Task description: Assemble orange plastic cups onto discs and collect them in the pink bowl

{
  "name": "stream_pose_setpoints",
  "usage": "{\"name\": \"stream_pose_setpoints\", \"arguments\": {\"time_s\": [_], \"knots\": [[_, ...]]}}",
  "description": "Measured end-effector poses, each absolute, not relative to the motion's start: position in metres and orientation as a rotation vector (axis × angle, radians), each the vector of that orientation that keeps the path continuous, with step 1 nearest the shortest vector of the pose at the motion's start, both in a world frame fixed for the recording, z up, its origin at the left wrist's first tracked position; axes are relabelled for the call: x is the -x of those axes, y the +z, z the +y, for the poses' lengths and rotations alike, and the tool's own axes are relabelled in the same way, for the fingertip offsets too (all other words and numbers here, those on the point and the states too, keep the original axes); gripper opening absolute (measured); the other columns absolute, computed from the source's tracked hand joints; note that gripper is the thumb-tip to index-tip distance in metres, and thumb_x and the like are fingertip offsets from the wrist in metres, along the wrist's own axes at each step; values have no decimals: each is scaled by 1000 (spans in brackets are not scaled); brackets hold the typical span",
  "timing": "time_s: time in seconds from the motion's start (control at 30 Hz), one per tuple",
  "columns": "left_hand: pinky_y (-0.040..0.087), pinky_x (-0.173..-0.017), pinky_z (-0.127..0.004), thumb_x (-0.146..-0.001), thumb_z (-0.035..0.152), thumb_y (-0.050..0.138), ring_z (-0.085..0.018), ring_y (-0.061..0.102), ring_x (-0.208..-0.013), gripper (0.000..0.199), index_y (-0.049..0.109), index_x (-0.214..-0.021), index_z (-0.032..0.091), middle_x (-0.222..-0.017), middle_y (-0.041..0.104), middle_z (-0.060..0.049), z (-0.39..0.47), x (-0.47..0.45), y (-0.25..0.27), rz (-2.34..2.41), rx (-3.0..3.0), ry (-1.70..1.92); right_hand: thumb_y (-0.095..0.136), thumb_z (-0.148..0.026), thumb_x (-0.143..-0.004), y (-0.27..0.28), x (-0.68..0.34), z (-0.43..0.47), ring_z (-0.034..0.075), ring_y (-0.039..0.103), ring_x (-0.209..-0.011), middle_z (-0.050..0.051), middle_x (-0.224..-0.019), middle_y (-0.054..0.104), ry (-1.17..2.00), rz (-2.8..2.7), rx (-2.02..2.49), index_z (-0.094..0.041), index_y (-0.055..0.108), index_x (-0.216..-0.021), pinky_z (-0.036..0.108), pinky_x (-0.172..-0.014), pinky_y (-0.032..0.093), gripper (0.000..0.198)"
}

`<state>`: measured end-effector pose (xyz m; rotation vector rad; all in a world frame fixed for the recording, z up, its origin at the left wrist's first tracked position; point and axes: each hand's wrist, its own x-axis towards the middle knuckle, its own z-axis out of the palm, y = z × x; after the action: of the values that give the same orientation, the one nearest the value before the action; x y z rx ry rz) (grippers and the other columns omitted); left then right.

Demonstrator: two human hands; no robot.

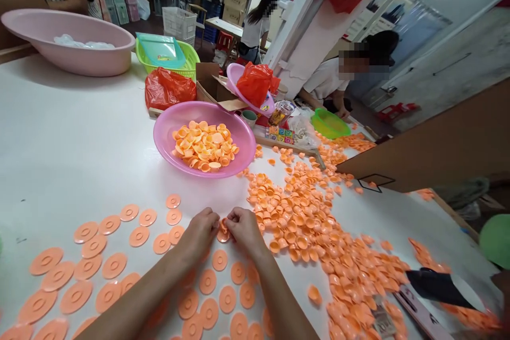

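Note:
My left hand [202, 232] and my right hand [244, 229] meet at the middle of the white table, with fingers pinched together. Between their fingertips is a small orange plastic piece [223, 231], partly hidden by the fingers; an orange disc seems to lie under it. Flat orange discs [113, 265] with a raised ring in the centre are spread face up to the left. More such discs [227, 298] lie between my forearms. To the right of my right hand, a large heap of small orange cups [303, 207] runs across the table.
A pink bowl [243, 155] of orange cups stands ahead. Behind it are a red bag [169, 88], a cardboard box [211, 82] and a green basket [191, 58]. A pink basin [91, 58] sits far left. A cardboard panel [438, 138] rises at right; co-workers are beyond.

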<state>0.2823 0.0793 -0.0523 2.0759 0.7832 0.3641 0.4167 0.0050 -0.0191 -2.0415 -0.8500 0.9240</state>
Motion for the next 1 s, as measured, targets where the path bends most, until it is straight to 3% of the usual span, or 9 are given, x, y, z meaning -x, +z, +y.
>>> {"name": "stream_pose_setpoints", "arguments": {"time_s": [0.2,0.43,0.63,0.77,1.0], "knots": [[35,-63,-24,-77,9,45,-12,48,-68,17,52,-64,17,-78,48,0,77,-279,-56,756,-2077,368,53,-12,-69,-18,-413,-9,11,46,-31,-7,-38,50,979,-832,2158,-21,52,-60,19,-34,31,12],[37,-65,-24,-72,5,48,-13,51,-68,19,63,-73,17,-76,54,-1,83,-273,-53,799,-1992,423,52,-16,-72,-30,-396,-6,10,47,-35,-6,-46,53,829,-910,2102,-21,51,-63,19,-37,33,10],[28,-58,-24,-71,4,44,-11,41,-59,21,51,-54,16,-65,46,1,74,-263,-43,933,-2057,279,53,-15,-71,-30,-396,-5,11,51,-45,-5,-48,54,728,-1004,2145,-20,52,-60,20,-47,36,12],[29,-59,-24,-72,7,47,-11,44,-60,21,52,-54,16,-64,49,1,75,-264,-39,929,-2044,269,53,-10,-69,-24,-391,0,12,51,-52,-4,-52,56,636,-1117,2165,-20,52,-59,20,-51,34,14],[40,-55,-22,-65,8,51,-12,56,-58,24,69,-77,18,-64,64,1,86,-272,-24,931,-1671,215,54,-6,-69,-18,-394,6,11,51,-53,-2,-54,58,657,-1233,2213,-19,56,-60,20,-51,31,16]]}}
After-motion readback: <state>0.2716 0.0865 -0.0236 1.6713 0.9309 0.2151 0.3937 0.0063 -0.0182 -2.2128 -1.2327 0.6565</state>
